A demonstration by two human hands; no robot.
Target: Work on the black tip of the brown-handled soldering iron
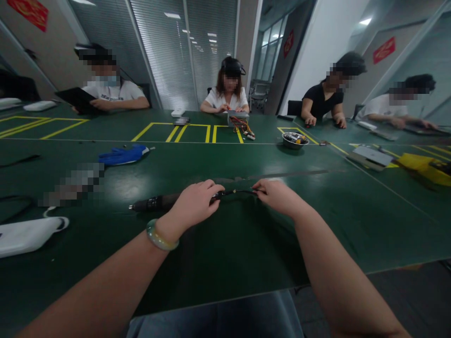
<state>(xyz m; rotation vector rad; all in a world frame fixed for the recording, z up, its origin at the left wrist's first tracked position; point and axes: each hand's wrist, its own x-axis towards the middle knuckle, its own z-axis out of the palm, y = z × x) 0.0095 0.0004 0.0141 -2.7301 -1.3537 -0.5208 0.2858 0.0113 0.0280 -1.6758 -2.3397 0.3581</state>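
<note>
A black electric screwdriver (157, 203) lies sideways on the green table (225, 267), its metal tip pointing left. My left hand (195, 203), with a bangle on its wrist, is wrapped over the rear part of the tool. From the tool's right end a thin black cable (242, 191) runs to my right hand (275, 195). The fingers of my right hand are pinched on that cable. My left palm hides the middle of the screwdriver.
At the left lie a blue glove (123, 155) and a white device (31, 234). Farther back stands a metal bowl (295, 142) holding small items. A yellow bag (424, 169) lies right. Across the table sit several people, one behind a grey box (237, 117) with coloured wires.
</note>
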